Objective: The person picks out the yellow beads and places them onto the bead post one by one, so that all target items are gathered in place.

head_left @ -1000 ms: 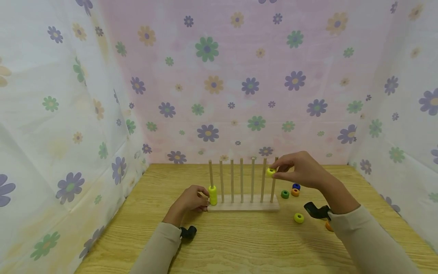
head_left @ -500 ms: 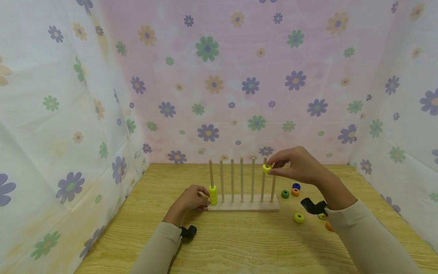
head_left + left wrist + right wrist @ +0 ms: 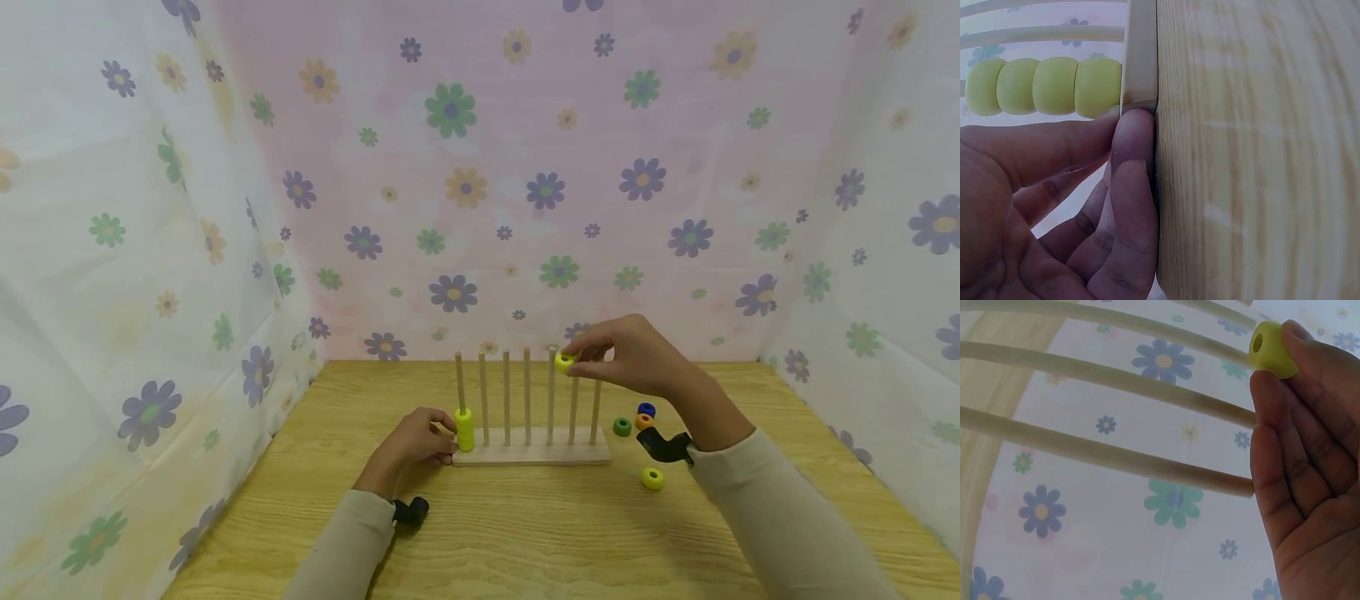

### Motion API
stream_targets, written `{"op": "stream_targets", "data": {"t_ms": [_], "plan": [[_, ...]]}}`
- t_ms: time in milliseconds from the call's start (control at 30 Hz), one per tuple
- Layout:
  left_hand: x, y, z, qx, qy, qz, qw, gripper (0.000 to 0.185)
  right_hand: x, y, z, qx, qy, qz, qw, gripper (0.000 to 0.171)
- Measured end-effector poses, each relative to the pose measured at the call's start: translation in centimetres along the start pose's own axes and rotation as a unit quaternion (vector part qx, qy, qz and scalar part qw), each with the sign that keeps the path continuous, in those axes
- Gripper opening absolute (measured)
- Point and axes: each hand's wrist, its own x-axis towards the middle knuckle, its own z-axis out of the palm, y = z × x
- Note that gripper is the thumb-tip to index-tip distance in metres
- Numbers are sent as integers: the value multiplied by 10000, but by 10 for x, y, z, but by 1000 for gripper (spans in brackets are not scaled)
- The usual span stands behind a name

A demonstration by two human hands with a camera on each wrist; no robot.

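A wooden peg stand (image 3: pixel 531 454) with several upright pegs stands on the table. Several yellow beads (image 3: pixel 1055 87) are stacked on its leftmost peg. My left hand (image 3: pixel 414 437) holds the left end of the stand's base, thumb beside the lowest bead and fingers curled against the end. Between thumb and fingertips, my right hand (image 3: pixel 637 354) pinches a yellow bead (image 3: pixel 1272 351) near the tops of the right-hand pegs. The bead's hole shows in the right wrist view, and no peg passes through it.
Right of the stand lie a green bead (image 3: pixel 622 427), a blue bead (image 3: pixel 647 409), an orange bead (image 3: pixel 644 422) and a yellow bead (image 3: pixel 652 478). Flowered cloth (image 3: pixel 517 167) walls the table (image 3: pixel 480 533) at the back and both sides.
My right hand has moved left and slightly up with the yellow bead, from the rightmost pegs towards the middle ones. The left hand stays at the stand's end.
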Motion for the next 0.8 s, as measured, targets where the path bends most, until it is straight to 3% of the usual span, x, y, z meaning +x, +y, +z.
{"op": "stream_targets", "data": {"t_ms": [400,800], "plan": [[-1,0,1,27,11,50,10000,22,18,-7,8,-72,174,-296,9994,20],[2,-2,0,52,-24,49,10000,22,33,-15,19,35,129,-212,9997,19]]}}
